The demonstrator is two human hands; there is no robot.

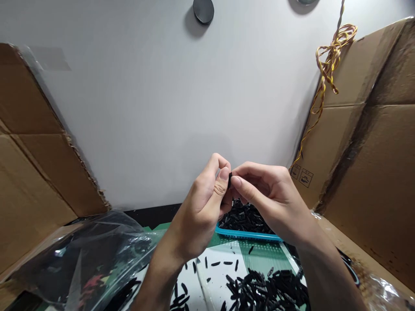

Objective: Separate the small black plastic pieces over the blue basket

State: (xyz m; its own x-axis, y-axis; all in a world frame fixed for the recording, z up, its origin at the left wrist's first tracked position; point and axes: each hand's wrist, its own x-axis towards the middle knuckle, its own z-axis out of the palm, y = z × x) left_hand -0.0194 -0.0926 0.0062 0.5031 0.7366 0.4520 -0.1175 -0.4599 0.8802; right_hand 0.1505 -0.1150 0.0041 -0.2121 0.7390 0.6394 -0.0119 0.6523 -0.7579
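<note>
Raised above the work surface, my left hand (205, 203) is closed, its thumb and fingers pinching a small black piece (230, 179). My right hand (275, 194) meets it from the other side, thumb and forefinger closed at the piece's edge. Most of the piece is hidden by fingers, so its exact kind does not show. Behind and below the hands sits a blue basket (248, 235) filled with similar black pieces. Nearer to me, a heap of slim black pieces (267, 291) lies on a white sheet (223, 255), with several strewn singly to its left.
A slender white tool (204, 283) lies on the sheet, over a green mat (264, 257). At left rests a clear plastic bag (87, 255). Cardboard walls (32, 142) (376, 142) flank both sides. A twisted yellow wire (330, 60) hangs at right before the white back wall (168, 103).
</note>
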